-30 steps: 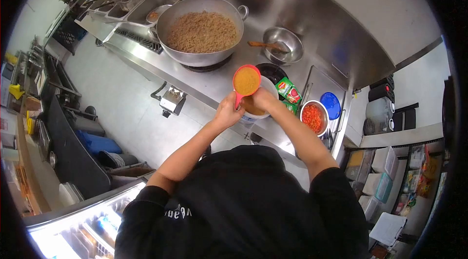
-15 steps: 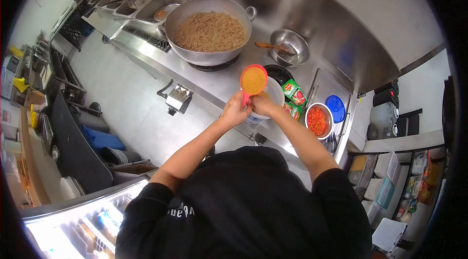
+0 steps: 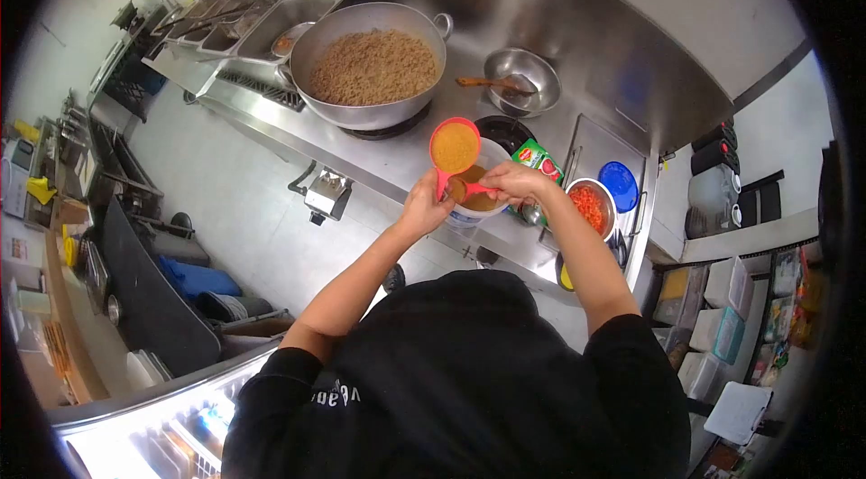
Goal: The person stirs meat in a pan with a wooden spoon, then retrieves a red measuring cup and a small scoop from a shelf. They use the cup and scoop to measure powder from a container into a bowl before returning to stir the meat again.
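Observation:
My left hand [image 3: 424, 207] grips the handle of a large red measuring cup [image 3: 455, 146] filled with yellow-brown powder. My right hand [image 3: 519, 183] pinches the handle of a smaller red scoop [image 3: 462, 190], which holds brown powder and sits just below the large cup. Both are over a white plastic tub [image 3: 495, 152] with brown contents, near the counter's front edge. Green packets [image 3: 538, 161] stand beside the tub, and a metal bowl of chopped red pieces [image 3: 590, 206] is to the right of my right hand.
A wide pan of brown crumbly food [image 3: 375, 69] sits on the burner at the back left. Behind the tub, a metal bowl [image 3: 539, 82] holds a wooden-handled utensil. A blue lid [image 3: 618, 187] lies at the right. Metal fryer trays [image 3: 289, 21] stand at the far left.
My right hand has moved up and right, bringing the smaller red scoop into sight with powder in it. The brown contents of the tub now show. The whole view has shifted slightly.

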`<act>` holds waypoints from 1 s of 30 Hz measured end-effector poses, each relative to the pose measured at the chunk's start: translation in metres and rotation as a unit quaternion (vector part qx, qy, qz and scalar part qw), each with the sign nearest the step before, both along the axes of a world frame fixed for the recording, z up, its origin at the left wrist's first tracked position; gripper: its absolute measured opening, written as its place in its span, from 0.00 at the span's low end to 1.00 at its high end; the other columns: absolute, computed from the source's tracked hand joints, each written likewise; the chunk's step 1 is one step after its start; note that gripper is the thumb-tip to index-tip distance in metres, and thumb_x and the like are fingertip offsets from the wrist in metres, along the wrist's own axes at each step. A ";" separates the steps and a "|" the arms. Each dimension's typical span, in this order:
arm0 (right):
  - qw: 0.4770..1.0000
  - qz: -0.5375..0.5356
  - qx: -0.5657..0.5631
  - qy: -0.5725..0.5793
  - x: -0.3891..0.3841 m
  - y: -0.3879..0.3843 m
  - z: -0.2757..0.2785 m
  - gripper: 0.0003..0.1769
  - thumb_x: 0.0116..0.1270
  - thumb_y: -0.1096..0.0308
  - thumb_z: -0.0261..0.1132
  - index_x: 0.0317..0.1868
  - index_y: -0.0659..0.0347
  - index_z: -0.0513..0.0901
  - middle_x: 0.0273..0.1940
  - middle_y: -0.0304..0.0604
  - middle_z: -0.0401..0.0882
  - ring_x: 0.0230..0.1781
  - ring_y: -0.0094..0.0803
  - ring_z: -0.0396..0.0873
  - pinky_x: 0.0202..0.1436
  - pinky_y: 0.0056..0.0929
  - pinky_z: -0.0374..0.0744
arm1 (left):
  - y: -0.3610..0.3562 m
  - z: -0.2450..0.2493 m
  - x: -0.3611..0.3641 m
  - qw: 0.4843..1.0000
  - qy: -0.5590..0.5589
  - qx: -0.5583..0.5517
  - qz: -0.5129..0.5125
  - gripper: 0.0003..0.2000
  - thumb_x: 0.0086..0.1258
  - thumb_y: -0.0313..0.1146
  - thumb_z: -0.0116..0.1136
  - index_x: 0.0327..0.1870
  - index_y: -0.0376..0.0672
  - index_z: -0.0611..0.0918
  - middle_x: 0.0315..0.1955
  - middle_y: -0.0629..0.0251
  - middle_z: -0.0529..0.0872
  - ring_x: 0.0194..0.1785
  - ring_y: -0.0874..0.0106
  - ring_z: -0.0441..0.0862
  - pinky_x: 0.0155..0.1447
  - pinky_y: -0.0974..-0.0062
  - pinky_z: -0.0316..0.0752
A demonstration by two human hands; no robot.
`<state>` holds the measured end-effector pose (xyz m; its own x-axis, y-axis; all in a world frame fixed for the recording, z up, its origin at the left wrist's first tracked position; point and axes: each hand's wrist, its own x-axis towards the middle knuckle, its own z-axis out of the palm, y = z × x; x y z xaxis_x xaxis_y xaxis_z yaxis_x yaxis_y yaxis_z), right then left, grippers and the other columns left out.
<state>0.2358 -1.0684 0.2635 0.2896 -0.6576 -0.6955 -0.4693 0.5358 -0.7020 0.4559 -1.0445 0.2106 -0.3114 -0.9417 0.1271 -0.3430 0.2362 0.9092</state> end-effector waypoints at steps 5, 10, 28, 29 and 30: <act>0.994 -0.050 0.033 -0.092 -0.050 0.010 -0.015 0.12 0.71 0.61 0.57 0.36 0.62 0.76 0.21 0.31 0.67 0.10 0.12 0.56 0.09 0.14 0.51 | 0.005 0.020 0.003 1.000 -0.007 -0.002 -0.005 0.10 0.57 0.23 0.57 0.38 0.37 0.71 0.27 0.62 0.76 0.32 0.71 0.76 0.39 0.72 0.73; 0.961 -0.156 0.020 -0.225 -0.075 0.033 -0.030 0.14 0.71 0.61 0.58 0.32 0.62 0.74 0.20 0.31 0.66 0.10 0.13 0.54 0.09 0.15 0.50 | 0.009 0.025 0.005 0.999 -0.048 -0.004 -0.002 0.09 0.57 0.23 0.57 0.37 0.37 0.71 0.27 0.61 0.77 0.32 0.70 0.76 0.39 0.72 0.72; 0.948 -0.238 -0.097 -0.188 -0.057 0.052 0.033 0.11 0.70 0.64 0.58 0.35 0.65 0.78 0.21 0.32 0.70 0.10 0.14 0.59 0.10 0.15 0.56 | 0.021 0.023 0.008 0.997 -0.066 0.027 0.010 0.08 0.55 0.26 0.56 0.34 0.37 0.72 0.25 0.56 0.79 0.32 0.61 0.80 0.39 0.67 0.73; 0.951 -0.226 -0.131 -0.166 -0.054 0.052 0.035 0.12 0.69 0.64 0.59 0.37 0.66 0.80 0.22 0.33 0.72 0.12 0.15 0.63 0.12 0.17 0.60 | 0.020 0.020 0.006 0.997 -0.078 0.024 0.006 0.09 0.56 0.27 0.57 0.35 0.36 0.72 0.25 0.55 0.80 0.32 0.60 0.80 0.39 0.66 0.74; 0.952 -0.226 -0.130 -0.163 -0.048 0.052 0.031 0.12 0.69 0.64 0.59 0.37 0.66 0.80 0.22 0.33 0.72 0.12 0.15 0.63 0.12 0.17 0.60 | 0.020 0.017 0.005 0.996 -0.090 0.022 0.002 0.09 0.57 0.29 0.57 0.35 0.35 0.72 0.25 0.54 0.80 0.32 0.59 0.81 0.39 0.65 0.74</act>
<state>0.1876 -1.0161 0.2950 0.1095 -0.9038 -0.4137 0.0329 0.4193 -0.9073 0.4605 -1.0241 0.2277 -0.3218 -0.9464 0.0289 -0.5013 0.1962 0.8428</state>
